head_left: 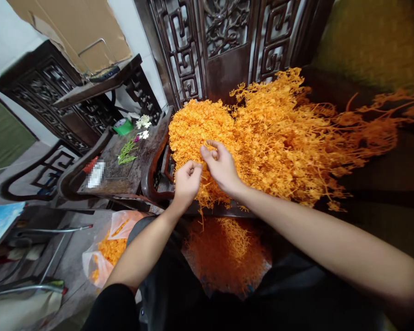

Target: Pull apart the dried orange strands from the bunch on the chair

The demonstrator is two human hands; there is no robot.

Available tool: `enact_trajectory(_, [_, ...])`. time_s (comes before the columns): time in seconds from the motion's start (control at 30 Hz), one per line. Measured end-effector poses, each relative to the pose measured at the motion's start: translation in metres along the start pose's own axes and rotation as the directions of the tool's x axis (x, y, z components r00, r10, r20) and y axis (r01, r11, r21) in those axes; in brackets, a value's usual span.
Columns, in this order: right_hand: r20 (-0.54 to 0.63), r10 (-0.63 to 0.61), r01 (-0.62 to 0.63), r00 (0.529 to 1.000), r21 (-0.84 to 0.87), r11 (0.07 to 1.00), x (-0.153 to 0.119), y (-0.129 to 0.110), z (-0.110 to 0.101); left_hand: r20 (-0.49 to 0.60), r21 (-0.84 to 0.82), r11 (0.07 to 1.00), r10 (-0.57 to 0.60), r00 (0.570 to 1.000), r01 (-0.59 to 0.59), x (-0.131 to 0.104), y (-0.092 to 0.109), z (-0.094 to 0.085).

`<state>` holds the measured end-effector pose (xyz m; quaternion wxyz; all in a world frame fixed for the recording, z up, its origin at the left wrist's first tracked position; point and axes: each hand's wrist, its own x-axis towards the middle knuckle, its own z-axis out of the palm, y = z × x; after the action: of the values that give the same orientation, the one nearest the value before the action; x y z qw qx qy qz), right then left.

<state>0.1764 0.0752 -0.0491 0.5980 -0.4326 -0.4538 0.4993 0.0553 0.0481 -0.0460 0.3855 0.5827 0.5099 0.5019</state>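
Observation:
A large heap of orange plastic flower sprigs (279,138) lies on a dark wooden seat, with a denser, rounded bunch of orange blossoms (202,124) at its left end. My left hand (188,181) is closed in a fist at the near edge of that bunch; whatever its fingers hold is hidden. Just to its right, and slightly higher, my right hand (224,168) is over the flowers with its fingers curled and thumb close to the index finger. Any small piece in that grip cannot be made out. Both hands are close together but appear apart.
A dark side table (120,172) on the left bears green tape (123,126), green sprigs (127,152) and white flowers (144,121). A plastic bag (106,271) with orange pieces stands on the floor. Orange bits (227,257) lie below, between my legs. Carved wood (227,69) rises behind.

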Motion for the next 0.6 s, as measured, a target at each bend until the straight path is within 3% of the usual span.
enact_trajectory(0.07, [-0.096,-0.117,0.106,0.989,-0.110,0.988,0.002,0.007,0.006,0.014,0.022,0.999,0.035,0.999,-0.036,-0.004,0.002,0.005])
enact_trajectory(0.13, [-0.136,-0.127,0.107,0.983,-0.145,0.984,0.009,0.013,0.010,0.013,0.012,1.000,0.015,1.000,-0.015,-0.005,0.002,0.008])
enact_trajectory(0.27, [-0.146,-0.029,0.017,0.989,-0.086,0.996,0.038,0.016,0.005,-0.018,-0.027,0.998,-0.056,0.998,0.056,-0.009,0.009,0.006])
enact_trajectory(0.4, [-0.279,0.218,-0.177,0.935,0.165,0.970,0.077,0.008,-0.033,0.111,-0.047,0.999,-0.009,0.994,0.014,-0.032,0.028,-0.012])
enact_trajectory(0.5, [-0.169,0.233,-0.201,0.958,0.186,0.962,0.091,0.001,-0.054,0.273,0.014,0.999,0.039,0.961,-0.044,-0.050,0.034,-0.026])
enact_trajectory(0.6, [0.024,0.222,-0.223,0.975,0.112,0.968,0.087,0.005,-0.042,0.361,0.097,0.984,0.108,0.926,-0.152,-0.062,0.024,-0.032])
